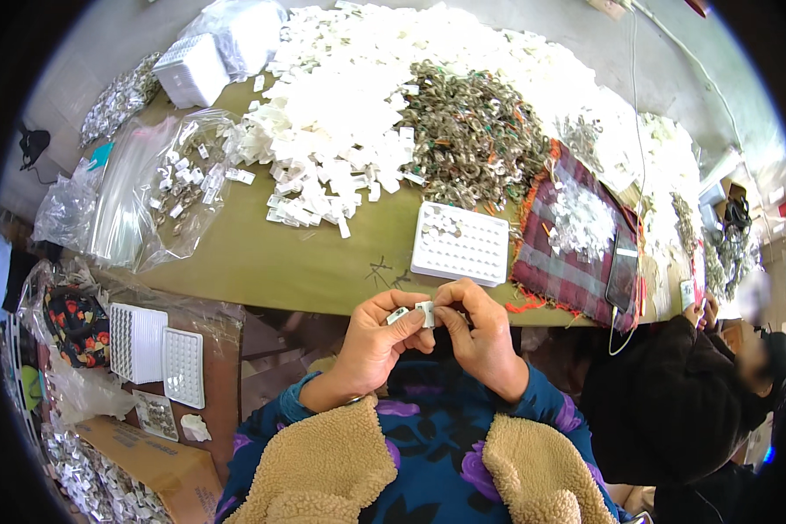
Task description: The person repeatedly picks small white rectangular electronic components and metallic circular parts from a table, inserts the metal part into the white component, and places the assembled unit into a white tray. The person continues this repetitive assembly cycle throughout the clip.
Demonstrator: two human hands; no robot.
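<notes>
Just off the near table edge, my hands are close together, fingers closed. Between thumb and fingers my left hand (368,345) pinches a small white plastic card (396,315) with a dark mark. A second small white card (425,313) stands upright between the two hands. At its right edge, the fingertips of my right hand (487,339) are pressed together on it. Whatever is fixed to the cards is too small to make out. Beyond my right hand lies a white tray (467,253) with rows of round pockets. Small pale pieces (442,224) are gathered in its far left corner.
Across the olive table (279,271) spread a heap of white cards (332,113) and a pile of clear-wrapped small pieces (476,131). Right lie a plaid cloth (537,262) and a phone (622,271). Stacked trays (137,342) stand left. A person in black (672,393) sits right.
</notes>
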